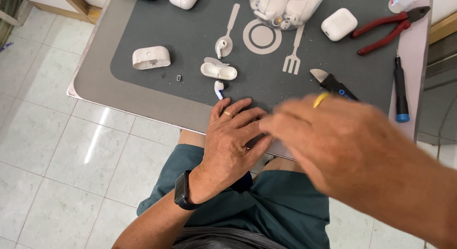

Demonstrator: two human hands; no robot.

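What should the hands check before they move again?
1. Left hand resting flat on the mat's near edge: ok.
2. Right hand sharp enough to judge its grip: not ok, blurred.
3. Thin yellow thing at the right hand, held or not: cannot tell.
4. Loose earbud free by the left fingertips: ok.
5. Opened white case apart from both hands: ok.
6. Knife blade clear of the right hand: cannot tell.

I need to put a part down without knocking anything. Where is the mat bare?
Bare mat lies between the white case shell and the open case half, and right of the printed fork, between the closed white case and the utility knife. It is crowded at the near edge around the left hand, the loose earbud and the blurred right hand.
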